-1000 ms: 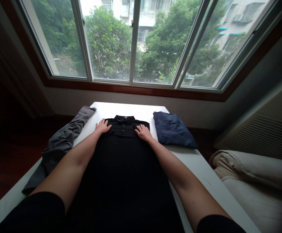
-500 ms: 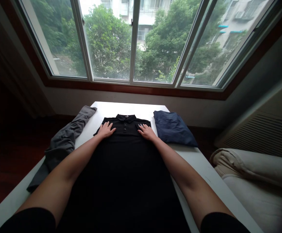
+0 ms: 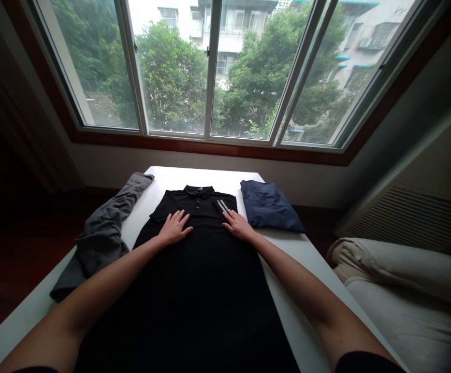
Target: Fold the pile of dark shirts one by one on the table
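Note:
A black polo shirt (image 3: 200, 223) lies spread on the white table (image 3: 209, 176), its buttoned collar toward the window. My left hand (image 3: 174, 228) rests flat on the shirt's left side with fingers spread. On the other side, my right hand (image 3: 237, 225) lies on the shirt with its fingers apart, just below two pale stripes on the chest. Neither hand grips the cloth. The lower part of the shirt merges with my own dark clothing, so where it ends is hard to make out.
Crumpled grey trousers (image 3: 108, 223) lie along the table's left edge. A folded navy garment (image 3: 270, 205) sits at the right, close to my right hand. Beyond the table's right edge is a cream padded bundle (image 3: 411, 290). A wide window (image 3: 205, 93) faces the table's far end.
Both hands have slid down the shirt toward me, the left also slightly rightward, uncovering the striped chest patch and the shoulder area. My view has tilted a little.

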The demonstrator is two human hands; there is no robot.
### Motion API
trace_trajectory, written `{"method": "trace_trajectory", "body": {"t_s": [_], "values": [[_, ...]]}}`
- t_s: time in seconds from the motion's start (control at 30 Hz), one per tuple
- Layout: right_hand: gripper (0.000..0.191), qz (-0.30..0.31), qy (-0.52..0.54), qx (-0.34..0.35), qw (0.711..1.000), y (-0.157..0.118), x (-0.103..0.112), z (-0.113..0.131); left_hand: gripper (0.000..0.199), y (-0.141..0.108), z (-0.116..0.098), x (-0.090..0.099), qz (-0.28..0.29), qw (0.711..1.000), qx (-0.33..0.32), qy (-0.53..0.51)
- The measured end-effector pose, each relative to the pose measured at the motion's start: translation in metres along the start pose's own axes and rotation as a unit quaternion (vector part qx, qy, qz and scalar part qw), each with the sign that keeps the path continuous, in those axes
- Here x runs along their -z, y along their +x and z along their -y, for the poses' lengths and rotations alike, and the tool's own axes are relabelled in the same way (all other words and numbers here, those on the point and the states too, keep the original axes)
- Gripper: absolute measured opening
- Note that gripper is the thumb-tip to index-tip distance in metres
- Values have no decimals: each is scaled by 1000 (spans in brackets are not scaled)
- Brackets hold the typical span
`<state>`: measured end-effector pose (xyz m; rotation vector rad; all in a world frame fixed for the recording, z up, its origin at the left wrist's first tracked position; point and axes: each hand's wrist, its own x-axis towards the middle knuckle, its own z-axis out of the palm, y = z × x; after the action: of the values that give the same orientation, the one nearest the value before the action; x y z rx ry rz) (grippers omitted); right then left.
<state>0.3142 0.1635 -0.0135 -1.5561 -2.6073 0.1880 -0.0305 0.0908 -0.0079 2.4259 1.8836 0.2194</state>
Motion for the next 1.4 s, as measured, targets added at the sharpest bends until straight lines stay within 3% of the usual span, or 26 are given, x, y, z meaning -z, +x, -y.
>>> {"method": "trace_trajectory", "body": {"t_s": [0.1,0.3,0.47,0.57,0.67,0.77,0.87,1.03,1.2,1.4], "values": [[67,-1,11,-10,1000,-1,1,4,72,-29,-25,6,20,999,-45,-18],[47,-45,47,-33,997,17,11,-3,72,-99,-67,22,45,991,-119,-35],[40,-65,92,-78,991,47,26,-28,75,-150,-123,40,59,957,-278,-62],[40,-64,93,-110,988,64,31,-43,66,-157,-170,51,66,920,-373,-101],[39,-73,78,-141,984,75,30,-51,60,-146,-222,52,88,882,-452,-103],[47,-90,59,-161,981,83,25,-50,57,-131,-268,43,107,858,-496,-84],[57,-101,65,-186,975,90,21,-45,45,-126,-296,27,130,842,-518,-72],[50,-99,107,-254,956,104,25,-43,21,-140,-298,21,105,834,-537,-75],[67,-51,146,-298,942,120,38,-40,23,-152,-273,51,19,847,-525,-77],[53,-75,214,-257,939,119,59,-24,16,-162,-235,83,-25,853,-519,-58]]}}
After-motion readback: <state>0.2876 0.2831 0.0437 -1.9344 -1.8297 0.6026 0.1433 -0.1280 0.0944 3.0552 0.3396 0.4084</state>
